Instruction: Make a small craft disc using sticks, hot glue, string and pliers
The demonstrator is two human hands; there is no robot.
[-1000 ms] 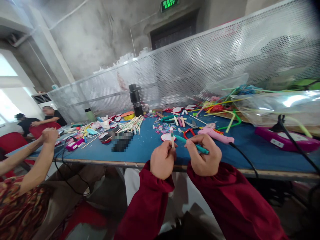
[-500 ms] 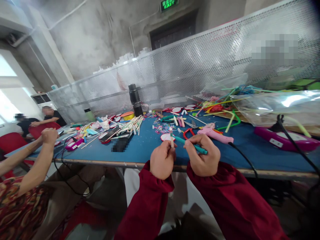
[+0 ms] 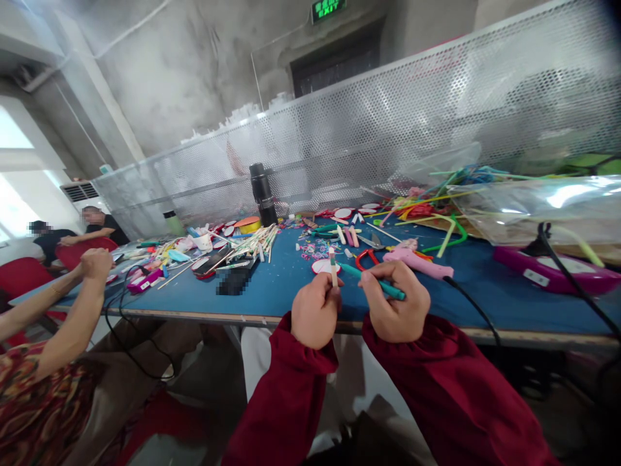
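Note:
My left hand (image 3: 315, 310) is closed, pinching a thin pale stick (image 3: 333, 266) that points up and away from me. In my right hand (image 3: 398, 304) is a teal pen (image 3: 383, 286), gripped as for writing, its tip close to the stick; whether they touch I cannot tell. Behind the stick a white disc with a red rim (image 3: 320, 266) lies on the blue table. Just beyond are red-handled scissors (image 3: 366, 259) and a pink glue gun (image 3: 420, 260) with a black cable. Small colourful bits (image 3: 317, 248) are scattered behind the disc.
A black bottle (image 3: 262, 194) stands by the perforated metal screen (image 3: 334, 149). Left of centre lies a heap of sticks (image 3: 252, 246). At the right are a purple box (image 3: 553, 270) and a clear plastic bag (image 3: 543, 207). A co-worker's hands (image 3: 96, 262) are raised at the left.
My right hand has shifted very slightly to the right with the pen, whose tip has drawn a little away from the stick. My left hand has stayed in place.

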